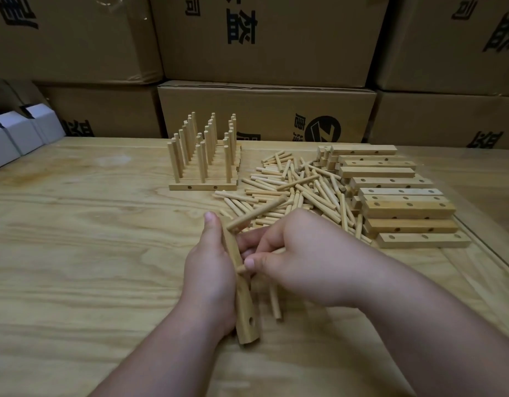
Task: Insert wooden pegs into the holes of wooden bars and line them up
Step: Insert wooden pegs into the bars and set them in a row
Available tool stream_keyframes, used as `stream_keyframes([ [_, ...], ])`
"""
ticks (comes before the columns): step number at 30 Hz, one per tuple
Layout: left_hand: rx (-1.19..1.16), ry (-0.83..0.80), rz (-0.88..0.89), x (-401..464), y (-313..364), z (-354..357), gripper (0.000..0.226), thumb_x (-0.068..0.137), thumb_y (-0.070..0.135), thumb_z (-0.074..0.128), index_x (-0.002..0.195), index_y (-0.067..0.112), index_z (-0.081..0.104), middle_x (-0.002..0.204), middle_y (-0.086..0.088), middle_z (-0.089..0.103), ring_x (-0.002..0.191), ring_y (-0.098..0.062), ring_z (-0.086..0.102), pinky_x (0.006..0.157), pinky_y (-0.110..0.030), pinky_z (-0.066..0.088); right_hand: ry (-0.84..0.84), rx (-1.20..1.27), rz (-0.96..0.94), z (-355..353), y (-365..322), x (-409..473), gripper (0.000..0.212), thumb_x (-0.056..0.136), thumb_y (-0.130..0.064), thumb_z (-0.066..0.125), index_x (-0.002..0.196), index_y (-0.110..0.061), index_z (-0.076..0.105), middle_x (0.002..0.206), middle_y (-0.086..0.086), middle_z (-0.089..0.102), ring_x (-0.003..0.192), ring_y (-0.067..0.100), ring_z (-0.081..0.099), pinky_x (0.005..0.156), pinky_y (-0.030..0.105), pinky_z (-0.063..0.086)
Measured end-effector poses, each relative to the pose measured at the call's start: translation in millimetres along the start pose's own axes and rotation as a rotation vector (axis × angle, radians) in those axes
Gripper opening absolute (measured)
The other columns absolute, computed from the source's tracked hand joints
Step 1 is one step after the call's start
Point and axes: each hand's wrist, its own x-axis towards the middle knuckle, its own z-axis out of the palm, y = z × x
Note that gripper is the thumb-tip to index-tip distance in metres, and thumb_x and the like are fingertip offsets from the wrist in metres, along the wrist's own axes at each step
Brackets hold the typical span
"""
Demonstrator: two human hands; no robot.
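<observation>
My left hand (209,270) grips a wooden bar (245,316) held on edge, pointing away from me, with an open hole near its close end. One peg (256,216) sticks out of the bar's far hole toward the right. My right hand (299,259) pinches a second peg (243,267) with its tip against the bar's middle. A loose peg (274,302) lies on the table under my right wrist. Finished bars with upright pegs (203,159) stand lined up at the back centre.
A heap of loose pegs (299,190) lies right of centre, with a stack of empty bars (396,196) to its right. Cardboard boxes (264,110) wall off the back of the wooden table (90,239). White boxes (15,133) sit far left.
</observation>
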Motion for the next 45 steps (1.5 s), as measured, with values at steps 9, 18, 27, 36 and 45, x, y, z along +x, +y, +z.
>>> stream_keyframes([
  [9,-0.049,0.026,0.075,-5,4,10,0.08,0.105,0.054,0.031,0.046,0.02,0.074,0.055,-0.003,0.07,0.042,-0.011,0.065,0.039,-0.017,0.048,0.151,-0.264,-0.026,12,-9,-5,0.027,0.091,-0.038,0.067,0.069,-0.023,0.068,0.093,-0.011,0.075,0.092,0.01,0.07,0.084,0.037,0.059],
  [18,-0.039,-0.07,-0.055,-1,3,1,0.079,0.099,0.066,0.03,0.09,0.006,0.081,0.105,-0.02,0.076,0.097,-0.033,0.075,0.068,-0.038,0.062,-0.01,0.124,0.014,-4,4,-1,0.017,0.093,-0.025,0.073,0.081,-0.018,0.083,0.106,-0.027,0.073,0.11,-0.009,0.063,0.106,0.033,0.05],
  [27,-0.106,-0.019,0.003,-1,1,5,0.078,0.102,0.062,0.029,0.062,0.019,0.08,0.083,-0.013,0.078,0.073,-0.025,0.077,0.053,-0.033,0.059,0.085,0.017,-0.004,8,4,0,0.017,0.092,-0.031,0.072,0.082,-0.021,0.081,0.105,-0.025,0.074,0.098,-0.003,0.067,0.096,0.031,0.054],
  [36,-0.101,0.049,0.058,-3,0,6,0.072,0.103,0.06,0.032,0.068,0.014,0.076,0.081,-0.015,0.078,0.069,-0.026,0.076,0.051,-0.034,0.059,0.096,0.058,-0.014,10,6,2,0.017,0.091,-0.032,0.072,0.081,-0.022,0.081,0.107,-0.034,0.069,0.1,-0.007,0.065,0.097,0.032,0.054],
  [45,-0.101,-0.024,-0.02,-3,3,5,0.074,0.101,0.062,0.033,0.066,0.016,0.08,0.089,-0.017,0.078,0.079,-0.028,0.077,0.058,-0.035,0.06,0.029,0.125,0.004,4,10,1,0.019,0.093,-0.028,0.073,0.081,-0.017,0.082,0.111,-0.035,0.069,0.109,-0.015,0.06,0.104,0.026,0.048],
])
